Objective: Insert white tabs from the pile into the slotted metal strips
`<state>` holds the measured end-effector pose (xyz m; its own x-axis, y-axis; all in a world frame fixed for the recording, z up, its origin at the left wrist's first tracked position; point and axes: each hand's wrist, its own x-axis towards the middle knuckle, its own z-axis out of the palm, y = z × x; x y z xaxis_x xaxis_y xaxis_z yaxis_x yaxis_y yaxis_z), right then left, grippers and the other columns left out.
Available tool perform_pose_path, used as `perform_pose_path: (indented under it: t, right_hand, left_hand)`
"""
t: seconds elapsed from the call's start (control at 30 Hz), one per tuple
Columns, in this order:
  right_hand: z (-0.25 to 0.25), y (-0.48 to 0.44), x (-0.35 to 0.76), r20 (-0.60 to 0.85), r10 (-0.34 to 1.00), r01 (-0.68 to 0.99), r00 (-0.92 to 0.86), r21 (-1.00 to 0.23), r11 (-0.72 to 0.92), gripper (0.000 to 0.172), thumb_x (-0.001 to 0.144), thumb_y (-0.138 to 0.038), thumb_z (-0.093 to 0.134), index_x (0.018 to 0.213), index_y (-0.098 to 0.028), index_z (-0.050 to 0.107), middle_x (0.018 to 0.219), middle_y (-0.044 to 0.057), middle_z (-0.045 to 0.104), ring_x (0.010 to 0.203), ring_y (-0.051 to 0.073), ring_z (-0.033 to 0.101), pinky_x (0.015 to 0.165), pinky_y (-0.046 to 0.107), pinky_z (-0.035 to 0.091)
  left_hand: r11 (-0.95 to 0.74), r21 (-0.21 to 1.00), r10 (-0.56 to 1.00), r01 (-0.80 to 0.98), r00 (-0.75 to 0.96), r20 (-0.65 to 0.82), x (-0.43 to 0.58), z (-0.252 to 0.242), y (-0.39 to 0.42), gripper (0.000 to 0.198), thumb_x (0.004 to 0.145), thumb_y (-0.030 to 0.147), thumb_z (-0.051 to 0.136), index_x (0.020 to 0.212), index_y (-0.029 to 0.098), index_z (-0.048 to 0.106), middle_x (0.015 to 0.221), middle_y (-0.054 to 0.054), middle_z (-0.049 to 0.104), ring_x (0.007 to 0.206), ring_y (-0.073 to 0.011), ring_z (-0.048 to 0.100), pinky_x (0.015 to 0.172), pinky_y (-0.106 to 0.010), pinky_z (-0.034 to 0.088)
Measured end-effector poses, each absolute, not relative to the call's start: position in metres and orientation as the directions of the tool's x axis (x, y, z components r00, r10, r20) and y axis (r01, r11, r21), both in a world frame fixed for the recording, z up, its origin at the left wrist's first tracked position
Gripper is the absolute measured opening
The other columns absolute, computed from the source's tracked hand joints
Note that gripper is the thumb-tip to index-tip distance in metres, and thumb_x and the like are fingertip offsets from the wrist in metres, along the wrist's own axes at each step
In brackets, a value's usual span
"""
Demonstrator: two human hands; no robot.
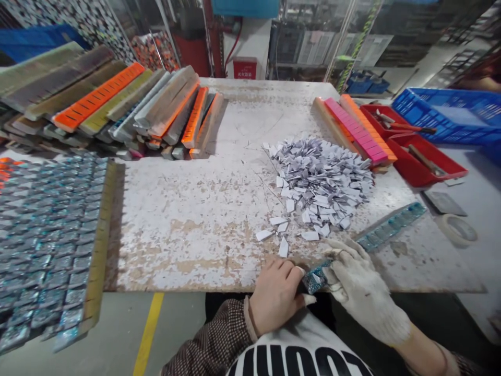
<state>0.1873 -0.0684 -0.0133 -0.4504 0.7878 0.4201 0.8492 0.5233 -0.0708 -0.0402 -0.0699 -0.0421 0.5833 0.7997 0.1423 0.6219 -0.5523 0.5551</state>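
My white shirt with black lettering [297, 334] is nearest. At the near edge of the scuffed white table [188, 198], my white-gloved right hand [359, 286] clamps a glittery blue-green strip [313, 283] just left of it, long axis slanting away rightward. My bare left hand [276, 293] meets its near end; whether gripping, I can't tell. Flat white tags [321, 172] heap beyond.

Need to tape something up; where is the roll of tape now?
In the head view, the roll of tape lies far right, just on the near side of the flat grey plate, with the front red bin beyond that.
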Motion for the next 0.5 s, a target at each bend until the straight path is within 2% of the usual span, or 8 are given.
perform_pose_path:
  t: [0.13,0.2,0.3,0.4,0.5]
  right_hand:
    - [-0.022,-0.072,0.192,0.453,0.809,0.851,-0.374,-0.178,0.494,0.012,0.101,-0.018,0.052,0.09,-0.021,0.056,0.112,0.013,0.067,0.116,0.03,0.064,0.104,0.056,0.054]
    - [-0.022,-0.075,0.192,0.47,0.81,0.863,-0.352,-0.171,0.475,0.009,0.101,-0.018,0.052,0.094,-0.02,0.057,0.116,0.015,0.065,0.12,0.031,0.062,0.103,0.056,0.054]
    - [-0.016,-0.079,0.189,0.47,0.794,0.872,-0.387,-0.094,0.48,0.003,0.1,-0.02,0.057,0.102,-0.019,0.059,0.114,0.013,0.066,0.125,0.032,0.06,0.11,0.059,0.048]
    - [-0.011,-0.077,0.188,0.429,0.791,0.862,-0.437,-0.051,0.504,0.006,0.098,-0.021,0.061,0.104,-0.019,0.059,0.11,0.011,0.067,0.125,0.031,0.061,0.115,0.061,0.043]
    - [-0.013,-0.075,0.192,0.409,0.827,0.866,-0.386,-0.146,0.477,0.006,0.101,-0.022,0.054,0.097,-0.02,0.057,0.112,0.012,0.065,0.123,0.031,0.061,0.108,0.057,0.05]
  left_hand:
    - [-0.56,0.552,0.795,0.617,0.587,0.151,-0.04,-0.043,-0.07,0.046,0.081,0.044,0.086,0.106,0.018,0.059,0.107,-0.006,0.069,0.097,-0.0279,0.062,0.087,-0.043,0.051]
    - [-0.568,0.554,0.789,0.609,0.594,0.156,-0.039,-0.042,-0.07,0.046,0.081,0.046,0.086,0.104,0.018,0.059,0.105,-0.006,0.069,0.096,-0.0273,0.062,0.087,-0.043,0.051]
    - [-0.574,0.559,0.786,0.598,0.594,0.172,-0.039,-0.042,-0.069,0.045,0.083,0.049,0.084,0.103,0.018,0.058,0.104,-0.006,0.069,0.095,-0.0268,0.063,0.086,-0.043,0.05]
    - [-0.576,0.561,0.785,0.594,0.593,0.179,-0.04,-0.042,-0.067,0.041,0.087,0.049,0.079,0.103,0.018,0.058,0.101,-0.006,0.069,0.092,-0.0266,0.063,0.085,-0.042,0.049]
    - [-0.586,0.567,0.777,0.579,0.6,0.19,-0.04,-0.042,-0.067,0.04,0.089,0.052,0.076,0.102,0.018,0.058,0.101,-0.006,0.069,0.091,-0.0263,0.063,0.084,-0.042,0.048]
